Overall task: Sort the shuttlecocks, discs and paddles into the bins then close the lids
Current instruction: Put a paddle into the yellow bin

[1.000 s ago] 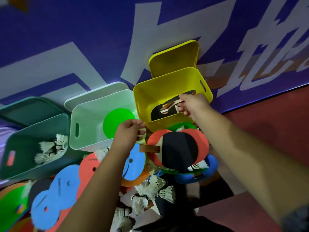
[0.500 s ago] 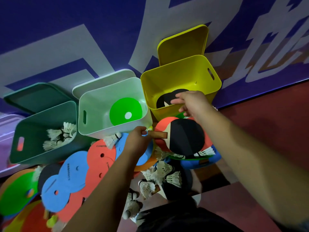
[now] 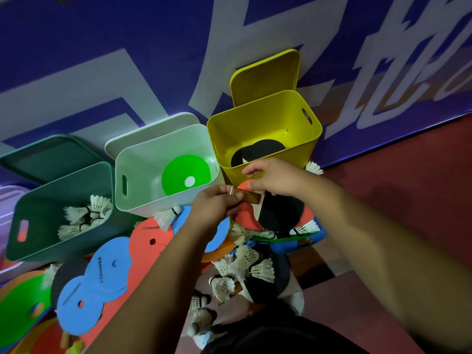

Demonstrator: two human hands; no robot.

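1. The red paddle lies on the floor pile, right up against the near wall of the yellow bin, at 6 o'clock from it. Its long axis runs roughly 9 to 3. The wooden handle sticks out toward 9 o'clock, the blade goes off toward 3, and it lies pretty much flat.
2. The left hand reaches in from 6 o'clock, forearm low over the discs. Its fingers are curled round the free end of the handle, so that's a proper grip.
3. The right hand comes in from 4 o'clock and hovers over the blade by the yellow bin's front wall. Its fingers are loosely bent and point toward 9 o'clock with nothing in them. Can't tell if they touch the paddle.
4. In the way is a black paddle lying on top of the red blade and covering most of it. A shuttlecock sits at its 3 o'clock edge.
5. The yellow bin has dark paddles at the bottom. Its yellow lid stands open at 12 o'clock against the wall.
6. At 9 o'clock from it is a pale bin holding a green disc. Further toward 9 is a dark green bin with several shuttlecocks inside.
7. Under the left forearm lie blue discs and a red disc. A loose heap of shuttlecocks sits at 6 o'clock from the red paddle.
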